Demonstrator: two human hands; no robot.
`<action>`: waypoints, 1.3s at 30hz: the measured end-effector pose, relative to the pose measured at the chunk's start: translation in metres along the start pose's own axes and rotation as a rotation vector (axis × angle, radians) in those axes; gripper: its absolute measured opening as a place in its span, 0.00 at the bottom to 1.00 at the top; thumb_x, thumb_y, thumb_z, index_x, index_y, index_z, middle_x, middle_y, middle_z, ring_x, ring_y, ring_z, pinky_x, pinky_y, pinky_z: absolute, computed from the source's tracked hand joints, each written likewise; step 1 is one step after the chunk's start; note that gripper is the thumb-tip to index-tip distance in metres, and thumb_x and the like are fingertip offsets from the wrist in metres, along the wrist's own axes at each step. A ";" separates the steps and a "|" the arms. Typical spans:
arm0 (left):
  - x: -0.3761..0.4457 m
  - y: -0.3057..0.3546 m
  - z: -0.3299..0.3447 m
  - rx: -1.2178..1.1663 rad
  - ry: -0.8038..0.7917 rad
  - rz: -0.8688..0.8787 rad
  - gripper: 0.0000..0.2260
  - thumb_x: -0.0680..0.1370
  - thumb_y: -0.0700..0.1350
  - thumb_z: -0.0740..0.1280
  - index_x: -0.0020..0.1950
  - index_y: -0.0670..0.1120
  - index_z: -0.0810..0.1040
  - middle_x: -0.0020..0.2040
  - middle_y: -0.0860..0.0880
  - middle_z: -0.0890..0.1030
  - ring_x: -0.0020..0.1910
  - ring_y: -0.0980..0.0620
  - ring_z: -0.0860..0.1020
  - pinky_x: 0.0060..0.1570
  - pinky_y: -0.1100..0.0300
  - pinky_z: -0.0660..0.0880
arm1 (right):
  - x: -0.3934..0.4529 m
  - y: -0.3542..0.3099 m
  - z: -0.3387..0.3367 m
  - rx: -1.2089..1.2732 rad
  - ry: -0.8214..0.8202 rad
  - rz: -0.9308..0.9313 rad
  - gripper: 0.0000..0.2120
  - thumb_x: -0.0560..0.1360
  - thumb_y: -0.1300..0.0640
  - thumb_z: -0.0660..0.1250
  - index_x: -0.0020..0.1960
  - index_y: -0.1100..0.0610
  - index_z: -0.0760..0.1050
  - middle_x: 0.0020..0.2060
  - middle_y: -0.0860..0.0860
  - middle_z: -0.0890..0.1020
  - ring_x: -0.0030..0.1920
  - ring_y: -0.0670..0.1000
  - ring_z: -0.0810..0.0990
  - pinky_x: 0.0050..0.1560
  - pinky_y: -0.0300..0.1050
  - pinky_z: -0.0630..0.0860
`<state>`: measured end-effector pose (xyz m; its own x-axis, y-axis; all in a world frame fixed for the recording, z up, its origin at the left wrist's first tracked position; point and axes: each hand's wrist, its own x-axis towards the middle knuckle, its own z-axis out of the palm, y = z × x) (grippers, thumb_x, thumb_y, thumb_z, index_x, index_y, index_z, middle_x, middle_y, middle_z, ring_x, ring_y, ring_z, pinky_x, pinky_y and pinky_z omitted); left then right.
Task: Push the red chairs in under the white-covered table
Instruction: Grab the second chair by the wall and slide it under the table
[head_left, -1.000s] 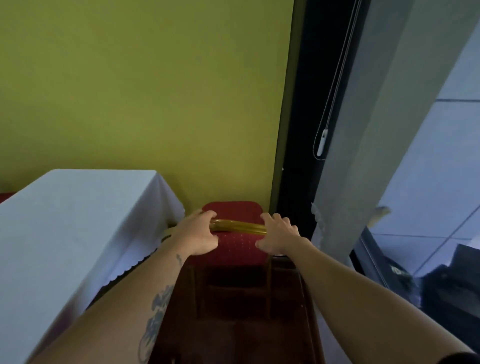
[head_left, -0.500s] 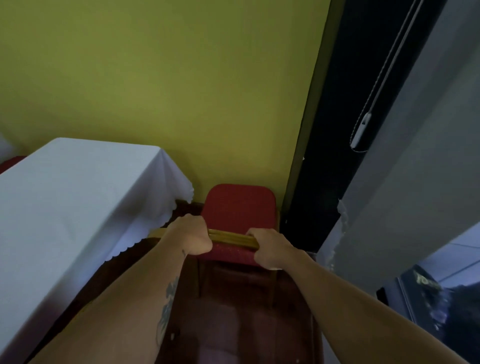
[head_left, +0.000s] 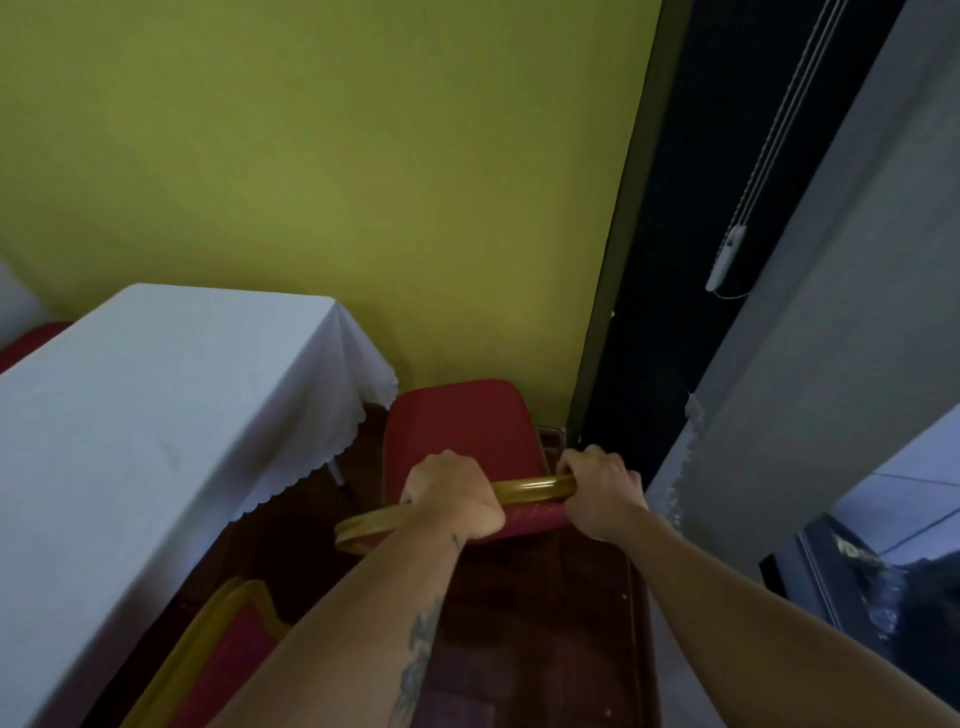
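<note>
A red chair (head_left: 457, 426) with a gold frame stands in the corner, just right of the white-covered table (head_left: 156, 415). Its red seat faces the yellow wall and sits beside the table's far corner, not under the cloth. My left hand (head_left: 452, 493) and my right hand (head_left: 602, 491) both grip the gold top rail of its backrest. A second red chair (head_left: 218, 665) with a gold frame shows at the bottom left, along the table's near side. A third red seat edge (head_left: 31, 338) peeks out beyond the table at the far left.
The yellow wall (head_left: 363, 182) closes the space straight ahead. A dark window frame (head_left: 649, 312) and a grey blind (head_left: 831, 338) with a hanging cord (head_left: 727, 254) stand close on the right. Dark wooden floor (head_left: 545, 623) lies beneath my arms.
The view has tilted down and left, bringing more table and the second chair into sight. My hands keep hold of the backrest rail, which now sits angled with its left end nearer me.
</note>
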<state>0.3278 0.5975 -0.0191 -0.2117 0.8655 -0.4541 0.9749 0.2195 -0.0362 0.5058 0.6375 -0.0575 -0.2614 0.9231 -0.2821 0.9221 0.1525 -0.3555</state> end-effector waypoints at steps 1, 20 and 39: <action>-0.004 0.002 0.003 -0.008 0.000 0.004 0.18 0.69 0.50 0.68 0.55 0.43 0.84 0.50 0.45 0.84 0.50 0.41 0.84 0.51 0.48 0.83 | -0.004 0.001 0.003 0.035 0.027 0.056 0.18 0.73 0.56 0.69 0.62 0.46 0.71 0.58 0.51 0.71 0.63 0.58 0.70 0.64 0.59 0.69; -0.041 -0.101 0.058 -0.265 0.009 0.084 0.05 0.76 0.40 0.65 0.51 0.47 0.76 0.53 0.46 0.81 0.52 0.45 0.82 0.49 0.54 0.81 | -0.047 -0.087 0.043 1.646 0.044 0.661 0.41 0.73 0.53 0.78 0.77 0.53 0.56 0.64 0.63 0.75 0.60 0.69 0.79 0.54 0.75 0.79; -0.082 -0.049 0.058 -0.241 -0.144 0.188 0.12 0.76 0.38 0.67 0.59 0.38 0.81 0.57 0.40 0.84 0.56 0.41 0.84 0.51 0.50 0.82 | -0.033 -0.039 0.013 1.332 -0.077 0.468 0.07 0.76 0.67 0.64 0.43 0.59 0.68 0.34 0.57 0.74 0.36 0.58 0.80 0.45 0.67 0.84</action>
<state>0.3012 0.4898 -0.0316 -0.0008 0.8322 -0.5545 0.9481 0.1769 0.2641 0.4749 0.5962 -0.0461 -0.0656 0.7671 -0.6382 -0.0173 -0.6404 -0.7679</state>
